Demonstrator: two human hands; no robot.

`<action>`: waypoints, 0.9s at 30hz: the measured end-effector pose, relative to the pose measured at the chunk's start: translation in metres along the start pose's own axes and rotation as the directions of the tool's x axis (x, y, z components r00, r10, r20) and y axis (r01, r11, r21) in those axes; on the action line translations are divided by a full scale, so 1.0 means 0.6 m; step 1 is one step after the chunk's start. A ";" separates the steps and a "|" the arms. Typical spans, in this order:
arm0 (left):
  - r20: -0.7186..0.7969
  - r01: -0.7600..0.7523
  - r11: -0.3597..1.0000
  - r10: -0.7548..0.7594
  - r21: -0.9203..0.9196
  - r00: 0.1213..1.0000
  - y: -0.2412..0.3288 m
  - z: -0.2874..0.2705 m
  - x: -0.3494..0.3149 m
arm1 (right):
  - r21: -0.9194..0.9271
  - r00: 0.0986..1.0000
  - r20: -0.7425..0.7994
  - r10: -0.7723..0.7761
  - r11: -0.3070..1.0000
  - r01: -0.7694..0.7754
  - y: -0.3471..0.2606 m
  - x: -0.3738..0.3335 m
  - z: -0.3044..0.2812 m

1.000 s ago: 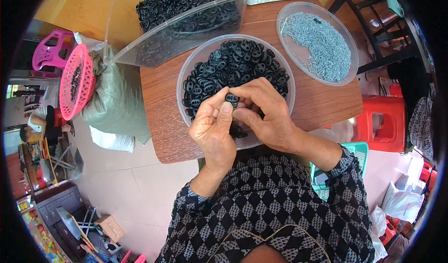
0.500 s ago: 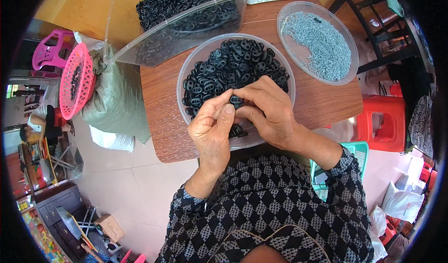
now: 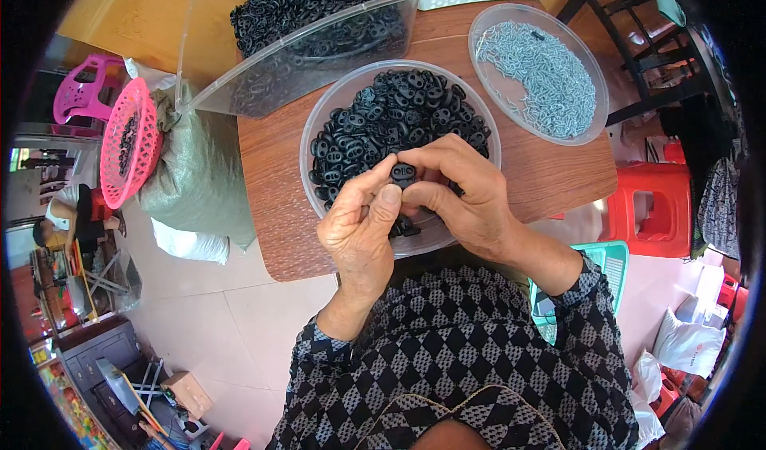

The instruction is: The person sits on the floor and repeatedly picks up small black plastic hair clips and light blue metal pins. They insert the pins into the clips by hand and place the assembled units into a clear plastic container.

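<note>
Between my fingertips sits a small black two-hole cord lock [image 3: 403, 174], its holed face turned up. My left hand [image 3: 357, 219] pinches it from the left with thumb and forefinger. From the other side, the thumb and fingers of my right hand [image 3: 467, 195] grip the same piece. Both hands are over the near half of a round clear tub [image 3: 307, 143], which holds a heap of black two-hole pieces [image 3: 383, 111]. Right of it, a round clear tray [image 3: 488, 83] carries many small silvery springs [image 3: 550, 75], with one dark piece among them.
A large clear bin [image 3: 279, 55] of similar black parts stands at the back left of the wooden table [image 3: 279, 211]. Beyond the left edge are a pink basket [image 3: 120, 159] and a stuffed sack [image 3: 195, 179]. A red stool [image 3: 650, 211] and green basket [image 3: 610, 262] are at right.
The cord lock has turned so that more of its holed face shows between my fingers. Both hands keep nearly the same place, and the view has shifted slightly.
</note>
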State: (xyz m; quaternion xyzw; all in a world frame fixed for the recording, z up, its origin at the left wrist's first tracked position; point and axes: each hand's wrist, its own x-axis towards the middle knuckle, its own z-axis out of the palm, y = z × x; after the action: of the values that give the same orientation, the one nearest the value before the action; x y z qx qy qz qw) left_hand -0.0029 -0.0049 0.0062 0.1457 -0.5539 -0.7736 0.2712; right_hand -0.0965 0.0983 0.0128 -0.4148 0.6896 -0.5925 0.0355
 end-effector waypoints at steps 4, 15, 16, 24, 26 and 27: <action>-0.010 0.014 1.000 -0.014 -0.016 1.000 0.000 0.001 0.001 | 0.003 1.000 0.014 0.014 1.000 -0.014 -0.001 0.000 -0.001; -0.056 -0.141 0.984 0.147 0.107 0.988 -0.008 0.009 -0.011 | -0.069 0.981 -0.009 -0.192 0.979 0.191 0.008 0.000 0.004; -0.063 -0.159 0.977 0.170 0.141 0.983 -0.009 0.009 -0.013 | -0.075 0.979 -0.006 -0.203 0.977 0.202 0.008 0.001 0.005; -0.092 -0.140 0.983 0.152 0.120 0.984 -0.007 0.012 -0.016 | -0.059 0.984 0.004 -0.178 0.982 0.177 0.010 -0.003 0.006; -0.097 -0.133 0.983 0.146 0.125 0.985 -0.007 0.011 -0.016 | -0.057 0.987 -0.006 -0.159 0.986 0.158 0.009 -0.003 0.008; -0.090 -0.137 0.981 0.150 0.139 0.985 -0.009 0.009 -0.015 | -0.063 0.988 -0.016 -0.153 0.986 0.151 0.008 -0.003 0.010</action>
State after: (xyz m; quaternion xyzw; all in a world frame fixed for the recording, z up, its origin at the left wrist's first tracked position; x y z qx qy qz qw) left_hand 0.0002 0.0060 0.0026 0.1616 -0.5988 -0.7052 0.3435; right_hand -0.0945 0.0945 0.0062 -0.4609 0.6742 -0.5763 -0.0297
